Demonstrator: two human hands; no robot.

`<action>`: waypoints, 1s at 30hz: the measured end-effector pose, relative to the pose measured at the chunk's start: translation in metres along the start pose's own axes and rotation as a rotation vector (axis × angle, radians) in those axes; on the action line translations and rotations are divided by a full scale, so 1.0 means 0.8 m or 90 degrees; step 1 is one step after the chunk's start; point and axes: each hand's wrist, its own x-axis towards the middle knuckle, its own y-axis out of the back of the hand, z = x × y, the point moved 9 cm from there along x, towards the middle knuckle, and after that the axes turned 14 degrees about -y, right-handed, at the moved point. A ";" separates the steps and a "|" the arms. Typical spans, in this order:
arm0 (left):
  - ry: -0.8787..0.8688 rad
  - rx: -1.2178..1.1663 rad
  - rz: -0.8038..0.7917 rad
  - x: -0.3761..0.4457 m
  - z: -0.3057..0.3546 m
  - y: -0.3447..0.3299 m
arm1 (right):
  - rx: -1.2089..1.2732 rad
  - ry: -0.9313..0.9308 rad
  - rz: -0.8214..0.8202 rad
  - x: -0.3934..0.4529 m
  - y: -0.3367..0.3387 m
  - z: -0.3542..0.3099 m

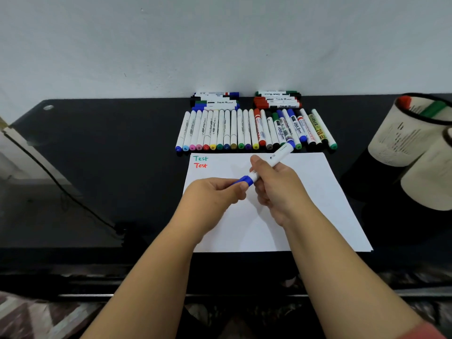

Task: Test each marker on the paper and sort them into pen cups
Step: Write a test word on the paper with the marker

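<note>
The left hand (220, 192) has its fingers curled, thumb and fingertips pinching the blue cap (245, 180) of a marker. The right hand (276, 187) wraps its fingers round the white barrel of the same blue marker (271, 162), thumb laid along the top. The marker is a smooth, round plastic cylinder, slanted, its blue tail end pointing toward 1 o'clock. Whether the cap is seated or partly drawn off cannot be told. Both hands are held over the middle of the paper (318, 204).

The paper is a flat, matte white rectangular sheet lying on a glossy black table (110, 167). At its 11 o'clock corner the word "Test" is written twice, green (200, 158) above red (200, 165).

At 12 o'clock from the paper, a row of markers (244, 129) lies side by side, white barrels with coloured caps facing the paper's far edge. Beyond it, two stacks of whiteboard markers (247, 100) lie crosswise against the pale wall.

At 3 o'clock stand two cream cylindrical pen cups with perforated walls. The farther cup (406, 140), dark-rimmed, holds a red and a green marker (433, 109); the nearer cup (430, 184) is cut off by the frame edge.
</note>
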 end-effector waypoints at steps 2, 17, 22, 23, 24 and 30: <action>0.003 -0.026 -0.007 0.001 -0.002 0.000 | -0.001 0.008 0.007 0.001 0.000 -0.001; -0.002 0.124 -0.031 0.001 0.005 0.004 | -0.025 -0.003 0.050 0.005 -0.008 -0.002; 0.015 0.043 -0.015 -0.002 0.004 0.010 | -0.020 0.007 0.004 0.007 -0.019 -0.006; 0.019 0.026 -0.009 -0.003 0.003 0.012 | -0.019 0.006 -0.004 0.007 -0.021 -0.006; 0.022 0.018 -0.005 -0.004 0.003 0.013 | -0.019 0.005 -0.007 0.007 -0.023 -0.006; 0.005 0.109 0.023 -0.008 0.008 0.022 | -0.031 -0.001 0.006 0.009 -0.030 -0.005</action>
